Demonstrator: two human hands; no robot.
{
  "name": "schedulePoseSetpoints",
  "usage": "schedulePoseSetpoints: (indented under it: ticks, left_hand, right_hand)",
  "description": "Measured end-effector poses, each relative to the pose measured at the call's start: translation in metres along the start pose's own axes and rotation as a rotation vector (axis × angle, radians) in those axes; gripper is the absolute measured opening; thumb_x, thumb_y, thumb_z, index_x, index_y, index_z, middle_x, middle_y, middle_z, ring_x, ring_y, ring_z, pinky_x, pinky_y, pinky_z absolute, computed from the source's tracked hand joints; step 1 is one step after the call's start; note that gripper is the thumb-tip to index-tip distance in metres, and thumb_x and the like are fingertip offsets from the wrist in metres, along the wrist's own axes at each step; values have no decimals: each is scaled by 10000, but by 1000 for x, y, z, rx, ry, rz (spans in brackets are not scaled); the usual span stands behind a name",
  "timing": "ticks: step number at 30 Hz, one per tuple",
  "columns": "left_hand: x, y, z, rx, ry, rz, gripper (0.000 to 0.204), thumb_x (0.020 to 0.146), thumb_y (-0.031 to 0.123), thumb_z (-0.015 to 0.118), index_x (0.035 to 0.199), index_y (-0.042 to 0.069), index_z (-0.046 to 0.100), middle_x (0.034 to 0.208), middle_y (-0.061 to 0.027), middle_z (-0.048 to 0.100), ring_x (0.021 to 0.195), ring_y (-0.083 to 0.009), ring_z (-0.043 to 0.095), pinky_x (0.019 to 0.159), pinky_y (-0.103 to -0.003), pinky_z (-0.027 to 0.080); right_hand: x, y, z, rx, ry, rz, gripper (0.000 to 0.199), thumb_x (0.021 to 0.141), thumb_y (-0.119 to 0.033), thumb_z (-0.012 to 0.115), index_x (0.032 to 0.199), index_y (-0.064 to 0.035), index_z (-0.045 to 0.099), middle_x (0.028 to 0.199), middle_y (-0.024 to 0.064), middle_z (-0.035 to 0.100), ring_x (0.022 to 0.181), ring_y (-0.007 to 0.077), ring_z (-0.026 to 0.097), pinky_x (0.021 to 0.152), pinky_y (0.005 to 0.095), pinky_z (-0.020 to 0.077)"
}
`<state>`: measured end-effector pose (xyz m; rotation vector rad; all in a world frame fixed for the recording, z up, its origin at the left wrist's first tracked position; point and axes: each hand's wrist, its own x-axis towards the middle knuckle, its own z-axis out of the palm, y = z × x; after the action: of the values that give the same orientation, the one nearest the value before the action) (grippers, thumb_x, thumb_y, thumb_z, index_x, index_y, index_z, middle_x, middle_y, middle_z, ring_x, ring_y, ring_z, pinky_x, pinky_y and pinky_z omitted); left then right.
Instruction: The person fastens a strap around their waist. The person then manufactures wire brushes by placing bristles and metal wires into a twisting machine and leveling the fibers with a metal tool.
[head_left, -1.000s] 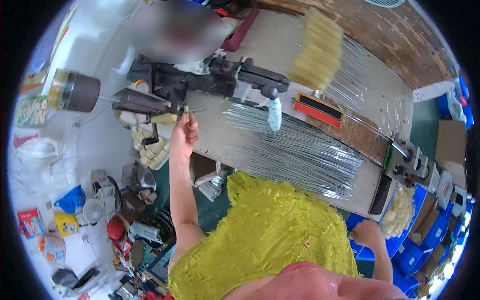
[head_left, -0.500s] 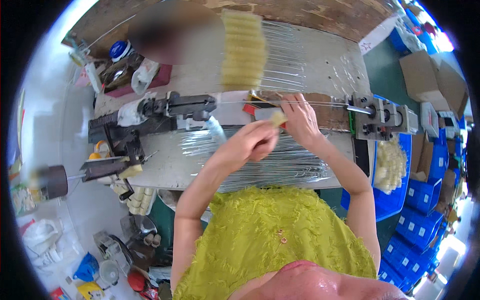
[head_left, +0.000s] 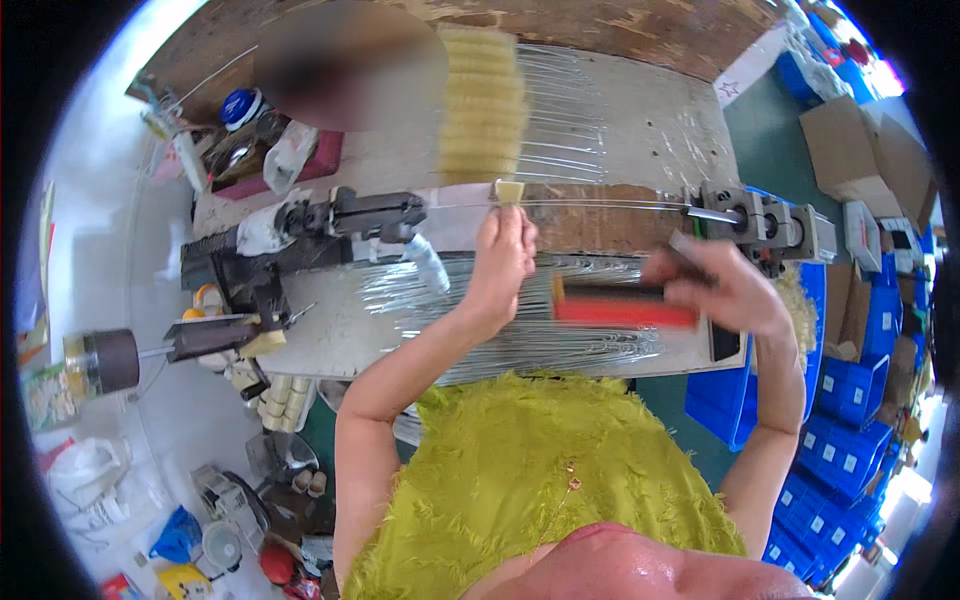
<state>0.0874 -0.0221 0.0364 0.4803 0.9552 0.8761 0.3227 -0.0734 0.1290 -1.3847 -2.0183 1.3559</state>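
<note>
Two thin wires run between a dark clamp on the left and a metal chuck on the right. At the left part of these wires, my left hand is closed on a small bundle of pale yellow bristles. My right hand, blurred by motion, grips a red-and-black block with a yellowish end, held low in front of the wires. A greyish piece shows by its fingers; I cannot tell what it is.
Many loose metal wires lie along the bench's front. Finished yellow brushes are lined up at the back, wire stems pointing right. A pink box of odds and ends stands back left. Blue bins are at the right.
My right hand has moved right and nearer, taking the red-and-black block away from the wires. My left hand has brought the bristle bundle up to the wires.
</note>
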Motion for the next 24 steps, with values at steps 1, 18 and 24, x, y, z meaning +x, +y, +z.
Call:
schedulePoseSetpoints:
  ticks: [1,18,24]
  left_hand:
    - [-5,4,-10,50,69,78,170,960,230,402,834,117,413,645,37,381,471,-42,273,406,-187,214]
    - [-23,47,-55,-321,-266,-305,332,921,180,465,1166,-43,474,1132,-207,572,1054,-312,569,930,-404,464]
    - [-14,35,-46,-480,-338,-159,319,873,47,491,1164,-78,457,1157,-224,545,1120,-341,521,1017,-455,396]
  right_hand:
    - [19,-5,-3,-14,102,28,290,805,7,571,1094,22,579,995,69,646,907,118,575,842,289,456]
    - [150,34,27,201,-36,-111,282,827,-72,584,1105,-45,619,814,73,635,739,93,512,703,258,431]
    - [125,25,19,-76,187,-35,296,830,-60,567,1121,-32,520,818,120,576,793,227,564,721,282,458]
